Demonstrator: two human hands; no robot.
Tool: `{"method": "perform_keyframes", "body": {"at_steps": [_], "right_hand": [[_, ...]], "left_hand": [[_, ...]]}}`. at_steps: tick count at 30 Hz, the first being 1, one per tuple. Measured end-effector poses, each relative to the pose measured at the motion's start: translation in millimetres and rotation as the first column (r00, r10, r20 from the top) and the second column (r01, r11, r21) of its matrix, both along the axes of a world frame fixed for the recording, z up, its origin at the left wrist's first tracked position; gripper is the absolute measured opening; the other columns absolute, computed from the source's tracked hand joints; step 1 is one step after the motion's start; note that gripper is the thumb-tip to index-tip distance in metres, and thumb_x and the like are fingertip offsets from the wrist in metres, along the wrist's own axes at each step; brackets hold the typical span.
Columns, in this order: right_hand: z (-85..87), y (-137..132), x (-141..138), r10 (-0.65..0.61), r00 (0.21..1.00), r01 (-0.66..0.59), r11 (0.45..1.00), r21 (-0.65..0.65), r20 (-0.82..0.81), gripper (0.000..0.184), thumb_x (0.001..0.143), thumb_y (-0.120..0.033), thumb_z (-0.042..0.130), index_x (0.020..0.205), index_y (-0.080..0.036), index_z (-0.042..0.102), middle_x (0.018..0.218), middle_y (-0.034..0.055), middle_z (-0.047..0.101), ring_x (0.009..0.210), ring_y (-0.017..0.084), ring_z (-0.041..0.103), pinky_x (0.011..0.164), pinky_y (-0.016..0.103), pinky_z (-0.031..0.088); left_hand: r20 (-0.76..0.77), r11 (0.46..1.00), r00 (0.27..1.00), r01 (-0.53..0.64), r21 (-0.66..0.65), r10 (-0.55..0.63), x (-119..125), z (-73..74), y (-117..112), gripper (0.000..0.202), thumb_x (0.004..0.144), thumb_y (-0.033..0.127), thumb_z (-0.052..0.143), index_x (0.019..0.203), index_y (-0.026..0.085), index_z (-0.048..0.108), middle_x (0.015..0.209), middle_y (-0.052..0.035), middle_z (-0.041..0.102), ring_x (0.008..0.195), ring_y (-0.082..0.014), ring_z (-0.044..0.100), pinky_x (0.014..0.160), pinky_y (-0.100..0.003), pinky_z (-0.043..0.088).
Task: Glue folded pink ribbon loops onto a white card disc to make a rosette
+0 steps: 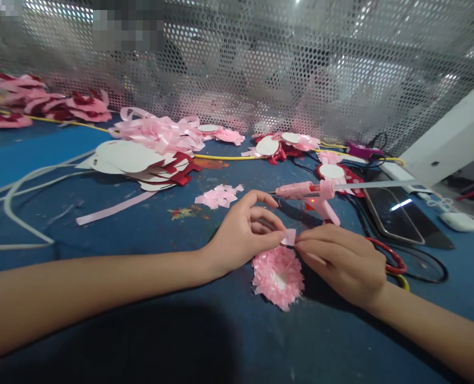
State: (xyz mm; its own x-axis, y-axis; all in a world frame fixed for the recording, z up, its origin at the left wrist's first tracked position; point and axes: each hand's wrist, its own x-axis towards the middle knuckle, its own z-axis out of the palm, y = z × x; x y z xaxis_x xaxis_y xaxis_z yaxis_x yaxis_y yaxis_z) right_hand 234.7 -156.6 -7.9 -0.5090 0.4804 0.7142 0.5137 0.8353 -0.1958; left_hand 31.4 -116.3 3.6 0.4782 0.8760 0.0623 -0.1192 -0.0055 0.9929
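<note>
A small piece of pink ribbon point(289, 237) is stretched between my two hands. My left hand point(248, 229) pinches its left side between thumb and fingers. The fingertips of my right hand point(341, 258) close on its right side. Just below lies a round pink ribbon rosette point(279, 277), ruffled around a pale centre, flat on the blue table point(160, 320). Past my left fingers sits a small pile of cut pink ribbon pieces point(219, 196). A pink glue gun point(311, 193) with a lit orange light rests beyond my hands, a long glue stick in its back.
White card shapes with red edges point(128, 160) and looped pink ribbon point(160, 130) lie at the back left. Finished-looking rosettes with white discs point(267, 145) stand along the perforated metal screen point(237, 69). A phone point(395, 213) and cables point(425, 272) are on the right.
</note>
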Motion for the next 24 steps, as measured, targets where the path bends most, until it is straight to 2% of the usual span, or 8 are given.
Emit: {"method": "perform_keyframes", "body": {"at_steps": [8, 16, 24], "right_hand": [[8.5, -0.4, -5.0, -0.008, 1.0, 0.008, 0.999, 0.038, 0.025, 0.018, 0.082, -0.006, 0.059, 0.091, -0.02, 0.066, 0.083, 0.0065, 0.072, 0.075, 0.016, 0.067, 0.063, 0.028, 0.054], [4.1, -1.1, -5.0, -0.007, 1.0, 0.007, 1.0, 0.009, -0.021, 0.017, 0.081, -0.005, 0.062, 0.092, -0.016, 0.066, 0.09, 0.0102, 0.07, 0.083, 0.016, 0.065, 0.07, 0.029, 0.056], [-1.0, -1.1, -4.0, -0.041, 0.999, 0.04, 0.999, -0.017, -0.032, 0.023, 0.081, -0.007, 0.064, 0.1, -0.019, 0.062, 0.088, 0.0054, 0.07, 0.081, 0.015, 0.066, 0.072, 0.028, 0.056]], "left_hand": [[-0.009, 1.0, 1.0, 0.027, 0.0, -0.027, 1.3, -0.2, -0.1, 0.038, 0.069, 0.016, 0.072, 0.094, 0.022, 0.044, 0.073, 0.0026, 0.066, 0.054, -0.0069, 0.058, 0.051, -0.018, 0.044], [-0.019, 0.999, 0.999, 0.047, 0.008, -0.047, 1.7, -0.4, -1.2, 0.037, 0.07, 0.016, 0.071, 0.094, 0.022, 0.044, 0.074, 0.0023, 0.066, 0.057, -0.0075, 0.06, 0.053, -0.017, 0.046], [-0.053, 0.999, 0.998, 0.022, 0.043, -0.019, 0.9, -2.0, -0.5, 0.037, 0.07, 0.017, 0.072, 0.095, 0.021, 0.045, 0.076, 0.0015, 0.066, 0.059, -0.0076, 0.061, 0.053, -0.017, 0.047]]}}
